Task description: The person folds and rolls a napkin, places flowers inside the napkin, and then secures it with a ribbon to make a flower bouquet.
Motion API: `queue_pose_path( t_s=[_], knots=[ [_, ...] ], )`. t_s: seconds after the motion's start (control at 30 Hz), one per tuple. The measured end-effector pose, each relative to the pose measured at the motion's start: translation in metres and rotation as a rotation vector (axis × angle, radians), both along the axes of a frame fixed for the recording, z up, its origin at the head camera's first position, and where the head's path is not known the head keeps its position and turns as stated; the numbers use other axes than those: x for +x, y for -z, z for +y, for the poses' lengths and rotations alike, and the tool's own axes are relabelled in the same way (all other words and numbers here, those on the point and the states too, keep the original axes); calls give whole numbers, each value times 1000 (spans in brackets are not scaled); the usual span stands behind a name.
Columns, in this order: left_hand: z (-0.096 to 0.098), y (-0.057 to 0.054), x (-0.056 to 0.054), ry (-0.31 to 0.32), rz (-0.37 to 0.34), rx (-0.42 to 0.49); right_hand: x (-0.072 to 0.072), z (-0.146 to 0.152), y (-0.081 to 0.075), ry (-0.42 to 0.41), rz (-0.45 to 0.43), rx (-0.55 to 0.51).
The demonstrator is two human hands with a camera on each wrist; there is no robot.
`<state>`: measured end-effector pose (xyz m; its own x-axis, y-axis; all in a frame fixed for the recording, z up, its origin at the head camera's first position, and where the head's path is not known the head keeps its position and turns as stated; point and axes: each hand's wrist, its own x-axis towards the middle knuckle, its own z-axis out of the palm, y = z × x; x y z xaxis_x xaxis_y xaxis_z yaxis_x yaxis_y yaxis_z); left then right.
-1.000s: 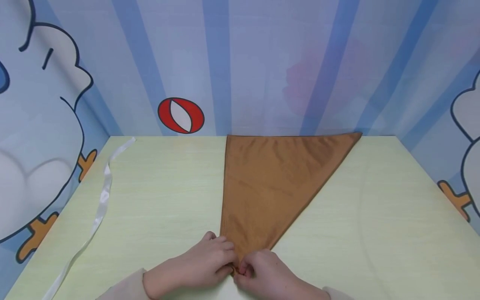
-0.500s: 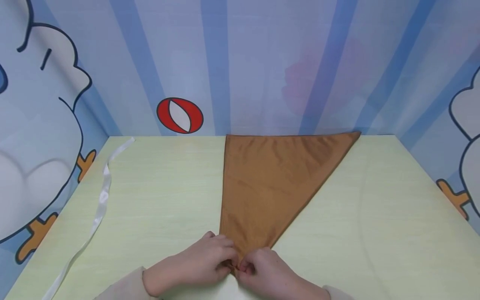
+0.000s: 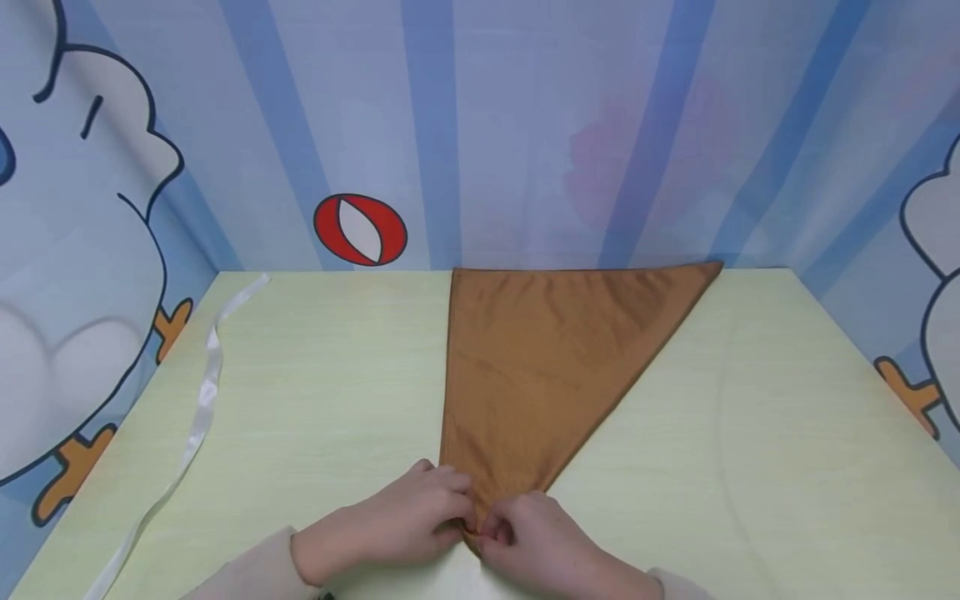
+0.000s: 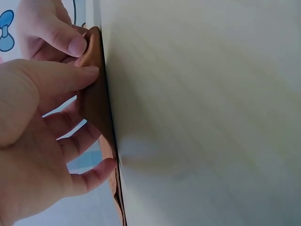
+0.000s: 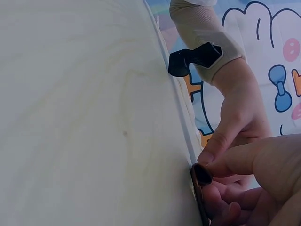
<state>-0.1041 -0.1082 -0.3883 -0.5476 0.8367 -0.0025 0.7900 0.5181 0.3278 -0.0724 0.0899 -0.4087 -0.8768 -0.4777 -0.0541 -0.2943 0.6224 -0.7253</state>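
A brown cloth (image 3: 540, 358), folded to a triangle, lies with its wide side along the table's back and its narrow tip toward the person. My left hand (image 3: 423, 512) and right hand (image 3: 540, 537) meet at this near tip. In the left wrist view, the left hand (image 4: 37, 127) pinches the raised edge of the cloth (image 4: 96, 99) between thumb and fingers, its other fingers spread behind. Right beside it, the right thumb and fingers grip the same edge. The right wrist view shows a small curled fold (image 5: 203, 175) at the fingertips of the right hand (image 5: 258, 183).
A white ribbon (image 3: 206, 400) runs wavily down the left side of the pale table (image 3: 337, 375). Striped blue cartoon-printed sheets (image 3: 510, 133) stand at the back and both sides. A black wrist-worn device (image 5: 195, 59) sits on the left cuff.
Both hands stay at the cloth's near tip and shift very slightly away from the person. Between them, the bit of tip has turned, now showing as a small rounded fold. The ribbon lies unmoved.
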Motion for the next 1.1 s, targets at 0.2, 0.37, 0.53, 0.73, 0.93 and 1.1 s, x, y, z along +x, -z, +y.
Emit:
queue_pose_path(
  t_s=[0.2,0.37,0.53,0.73,0.93,1.1],
  knots=[
    [1,2,-1,10,7,10,-1,0,0,5,23,-17],
    [2,2,-1,2,15,-8,-3,1,0,-11,41,-28],
    [5,2,-2,-21,18,-17,-4,2,-2,-9,40,-37],
    [6,3,-2,-56,4,46,-4,3,-3,-8,18,-36],
    [5,3,-3,-62,36,25,-5,4,-3,-19,-23,-22],
    [4,4,-3,-56,31,17,-5,4,-3,-25,-12,-20]
  ],
)
